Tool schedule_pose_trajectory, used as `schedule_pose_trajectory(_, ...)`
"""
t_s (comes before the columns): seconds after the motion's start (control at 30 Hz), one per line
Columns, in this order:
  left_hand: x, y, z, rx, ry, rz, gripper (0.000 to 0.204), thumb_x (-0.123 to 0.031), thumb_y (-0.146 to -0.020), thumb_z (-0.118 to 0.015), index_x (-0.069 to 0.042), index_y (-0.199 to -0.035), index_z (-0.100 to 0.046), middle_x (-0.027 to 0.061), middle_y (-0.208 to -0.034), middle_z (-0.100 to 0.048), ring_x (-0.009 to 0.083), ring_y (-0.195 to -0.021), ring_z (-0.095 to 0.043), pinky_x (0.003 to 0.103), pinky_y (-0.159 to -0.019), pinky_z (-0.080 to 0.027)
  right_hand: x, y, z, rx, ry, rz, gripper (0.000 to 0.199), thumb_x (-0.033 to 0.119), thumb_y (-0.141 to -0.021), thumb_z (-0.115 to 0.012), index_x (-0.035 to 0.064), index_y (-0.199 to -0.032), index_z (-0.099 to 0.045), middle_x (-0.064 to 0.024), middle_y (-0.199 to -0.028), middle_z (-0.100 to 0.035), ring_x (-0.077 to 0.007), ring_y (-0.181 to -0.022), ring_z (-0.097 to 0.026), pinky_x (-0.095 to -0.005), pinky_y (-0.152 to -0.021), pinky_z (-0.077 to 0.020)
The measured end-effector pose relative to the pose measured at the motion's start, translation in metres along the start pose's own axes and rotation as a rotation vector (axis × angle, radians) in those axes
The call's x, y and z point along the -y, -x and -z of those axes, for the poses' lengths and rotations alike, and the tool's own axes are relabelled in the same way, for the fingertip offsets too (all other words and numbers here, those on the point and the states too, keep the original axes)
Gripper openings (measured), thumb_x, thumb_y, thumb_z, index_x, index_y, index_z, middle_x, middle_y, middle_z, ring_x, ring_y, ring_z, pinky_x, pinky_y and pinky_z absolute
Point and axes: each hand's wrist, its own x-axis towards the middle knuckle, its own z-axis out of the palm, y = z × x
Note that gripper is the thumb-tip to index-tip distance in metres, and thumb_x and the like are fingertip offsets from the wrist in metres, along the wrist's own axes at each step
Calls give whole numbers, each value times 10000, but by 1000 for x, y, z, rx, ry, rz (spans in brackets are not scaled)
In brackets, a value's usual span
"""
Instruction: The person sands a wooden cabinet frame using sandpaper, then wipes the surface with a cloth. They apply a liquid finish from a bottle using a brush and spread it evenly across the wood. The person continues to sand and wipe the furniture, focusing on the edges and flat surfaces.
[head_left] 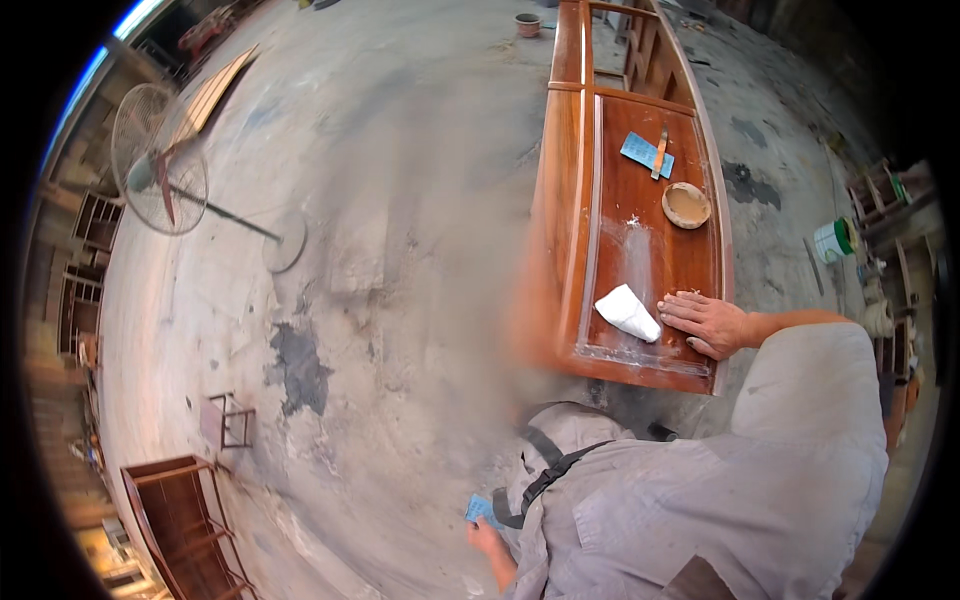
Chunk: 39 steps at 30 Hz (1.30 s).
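My right hand (pixel 705 325) lies flat, fingers stretched out, on the reddish-brown wooden panel (pixel 655 260) of a long piece of furniture. Just left of its fingertips is a white folded paper or cloth (pixel 628 312). Low in the view, beside my body, my left hand (pixel 488 543) is closed on a blue sandpaper sheet (pixel 481 508). Farther along the panel sits a round bowl (pixel 686 205) of tan paste. Another blue sheet (pixel 640 150) lies beyond the bowl, with a narrow scraper (pixel 660 155) across it. A pale, dusty streak marks the panel's middle.
A pedestal fan (pixel 160 165) stands at the far left. A small chair (pixel 228 421) and a dark wooden bench (pixel 185 525) are at lower left. A white bucket with a green rim (pixel 834 240) stands on the right. The concrete floor (pixel 400 250) has dark patches.
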Motion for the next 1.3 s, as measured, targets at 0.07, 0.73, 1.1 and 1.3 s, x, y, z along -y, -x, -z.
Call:
schedule_pose_trajectory(0.07,-12,-71,10,8,73,-58,203,-34,-889,-601,88,-1028,-686,137,-962,-708,233,-871,-640,401,-804,-525,-1,-2,5,21,23,-28,756,188,-869,-594,-49,-1557,-388,-251,-1660,-332,-391,-1579,-259,-527,-1315,-175)
schedule_pose_trajectory(0.73,-341,-548,21,300,-593,-764,327,-201,-847,-664,88,-996,-693,277,-867,-719,434,-805,-689,517,-788,-533,106,-197,36,-1015,159,-1344,565,-45,-880,-490,-8,-1440,-557,-227,-1531,-520,-423,-1497,-405,-524,-1270,-281)
schedule_pose_trajectory(1.1,-807,-386,-261,1021,-188,-1060,260,-208,-989,-694,49,-947,-698,21,-767,-638,101,-697,-535,291,-630,-447,59,-376,24,-1180,-73,-1490,533,-35,-914,-527,-49,-1447,-525,-245,-1557,-479,-449,-1494,-391,-529,-1262,-299)
schedule_pose_trajectory(1.3,-833,-198,-366,1492,-191,-1321,183,-95,-980,-733,10,-1118,-677,7,-821,-677,63,-669,-579,239,-580,-467,-19,-365,53,-1318,-38,-1623,494,-53,-913,-566,-59,-1407,-554,-260,-1516,-515,-462,-1468,-422,-539,-1246,-326)
